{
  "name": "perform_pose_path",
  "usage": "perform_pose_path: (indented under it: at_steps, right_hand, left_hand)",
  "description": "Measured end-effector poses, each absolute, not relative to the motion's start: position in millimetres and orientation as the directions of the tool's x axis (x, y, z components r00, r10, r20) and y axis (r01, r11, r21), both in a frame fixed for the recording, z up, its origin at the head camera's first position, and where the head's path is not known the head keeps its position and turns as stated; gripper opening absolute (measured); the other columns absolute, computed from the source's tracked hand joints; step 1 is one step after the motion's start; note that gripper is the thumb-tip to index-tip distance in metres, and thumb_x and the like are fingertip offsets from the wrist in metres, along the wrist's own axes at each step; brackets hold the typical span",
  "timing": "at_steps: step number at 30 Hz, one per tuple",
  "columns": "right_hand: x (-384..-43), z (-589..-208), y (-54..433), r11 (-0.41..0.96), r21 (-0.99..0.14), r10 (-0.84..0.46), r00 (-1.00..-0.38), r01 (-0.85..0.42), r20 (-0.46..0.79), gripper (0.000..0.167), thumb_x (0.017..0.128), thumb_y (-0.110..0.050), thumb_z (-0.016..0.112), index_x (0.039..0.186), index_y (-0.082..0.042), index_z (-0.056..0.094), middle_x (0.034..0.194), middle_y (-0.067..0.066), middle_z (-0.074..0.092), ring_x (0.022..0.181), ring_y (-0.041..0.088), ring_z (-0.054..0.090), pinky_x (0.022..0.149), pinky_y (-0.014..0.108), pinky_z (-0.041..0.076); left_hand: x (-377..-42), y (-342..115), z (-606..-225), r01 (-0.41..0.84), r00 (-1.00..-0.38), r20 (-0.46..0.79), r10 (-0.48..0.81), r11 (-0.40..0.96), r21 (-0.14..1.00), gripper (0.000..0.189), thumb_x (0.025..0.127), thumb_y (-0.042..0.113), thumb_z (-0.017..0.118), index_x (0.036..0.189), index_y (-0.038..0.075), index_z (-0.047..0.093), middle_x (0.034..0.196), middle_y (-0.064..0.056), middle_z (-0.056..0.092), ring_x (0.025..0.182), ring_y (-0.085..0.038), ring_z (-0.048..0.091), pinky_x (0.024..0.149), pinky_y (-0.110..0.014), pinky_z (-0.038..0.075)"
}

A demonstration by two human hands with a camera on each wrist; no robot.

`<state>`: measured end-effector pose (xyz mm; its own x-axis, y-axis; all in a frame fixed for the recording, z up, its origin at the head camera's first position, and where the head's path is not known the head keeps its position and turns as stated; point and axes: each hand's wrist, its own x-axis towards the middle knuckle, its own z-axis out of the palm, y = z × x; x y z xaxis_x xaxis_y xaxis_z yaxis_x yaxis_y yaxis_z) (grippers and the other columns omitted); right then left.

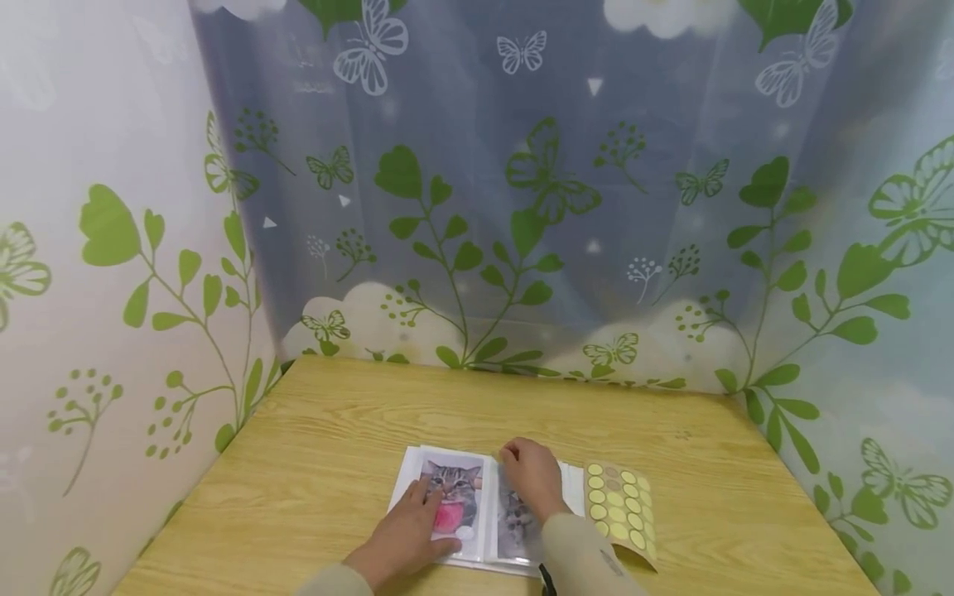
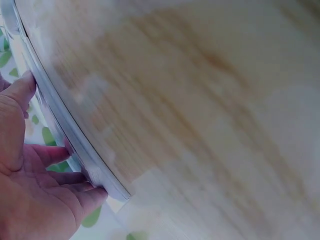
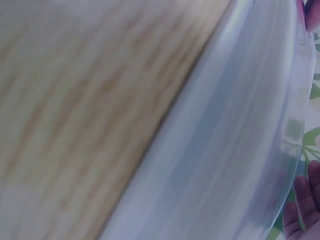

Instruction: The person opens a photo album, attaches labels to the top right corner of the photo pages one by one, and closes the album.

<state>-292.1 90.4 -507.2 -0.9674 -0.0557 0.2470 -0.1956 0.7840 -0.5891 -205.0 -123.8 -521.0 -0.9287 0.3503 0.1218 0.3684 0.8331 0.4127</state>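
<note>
A photo album (image 1: 488,517) lies open on the table. Its left page bears a cat photo (image 1: 465,478) with a pink patch; a greyer cat photo (image 1: 513,530) fills the right page. My left hand (image 1: 406,534) rests on the left page, fingers straight across the photo's lower left. In the left wrist view, the fingers touch the album from its far side. My right hand (image 1: 535,476) is over the top of the right page near the fold, fingers bent; I cannot tell whether they pinch anything. The right wrist view shows several of its fingertips (image 3: 306,200) beyond the curved clear page edges.
Right beside the album lies a sheet of round yellow stickers (image 1: 619,509), its lower edge curling up; two spots near its top are brownish. The wooden table (image 1: 335,463) extends around them. Patterned curtains (image 1: 462,165) hang behind and at both sides.
</note>
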Motion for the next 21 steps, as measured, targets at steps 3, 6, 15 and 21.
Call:
perform_pose_path:
  at_steps: [3, 6, 15, 21]
  right_hand:
    - [-295.4, -507.1, 85.3, 0.793, -0.569, -0.083, -0.964, -0.218, 0.254, 0.013, 0.096, -0.019, 0.064, 0.094, -0.010, 0.074, 0.081, -0.001, 0.068, 0.066, 0.011, 0.057, 0.062, 0.035, 0.050]
    - [-297.7, -506.4, 80.8, 0.802, -0.546, -0.110, -0.959, -0.241, 0.261, 0.013, 0.096, -0.019, 0.063, 0.094, -0.011, 0.074, 0.081, -0.001, 0.068, 0.065, 0.012, 0.057, 0.061, 0.035, 0.050]
    - [-307.1, -513.3, 70.4, 0.830, -0.492, -0.137, -0.950, -0.264, 0.280, 0.013, 0.095, -0.019, 0.064, 0.092, -0.011, 0.073, 0.081, 0.000, 0.069, 0.069, 0.015, 0.061, 0.064, 0.037, 0.052]
    - [-308.8, -515.0, 63.9, 0.846, -0.445, -0.168, -0.939, -0.293, 0.300, 0.012, 0.095, -0.019, 0.064, 0.091, -0.011, 0.073, 0.081, 0.001, 0.069, 0.073, 0.020, 0.065, 0.066, 0.038, 0.054]
  left_hand:
    - [-204.9, -123.4, -520.1, 0.373, -0.927, 0.123, 0.355, 0.835, 0.404, 0.084, 0.082, 0.047, 0.076, 0.138, -0.010, 0.049, 0.147, -0.036, 0.035, 0.134, -0.052, 0.036, 0.106, -0.059, 0.037]
    - [-204.6, -122.6, -518.0, 0.371, -0.927, 0.116, 0.356, 0.836, 0.403, 0.084, 0.082, 0.047, 0.076, 0.138, -0.010, 0.049, 0.147, -0.036, 0.035, 0.134, -0.052, 0.036, 0.107, -0.059, 0.037]
    - [-204.4, -122.7, -516.5, 0.361, -0.930, 0.088, 0.356, 0.844, 0.397, 0.085, 0.083, 0.048, 0.075, 0.138, -0.010, 0.049, 0.147, -0.036, 0.035, 0.135, -0.051, 0.036, 0.107, -0.058, 0.037]
    - [-205.0, -122.9, -517.4, 0.364, -0.929, 0.089, 0.359, 0.843, 0.397, 0.084, 0.083, 0.047, 0.076, 0.138, -0.011, 0.049, 0.146, -0.037, 0.035, 0.134, -0.052, 0.036, 0.106, -0.059, 0.037]
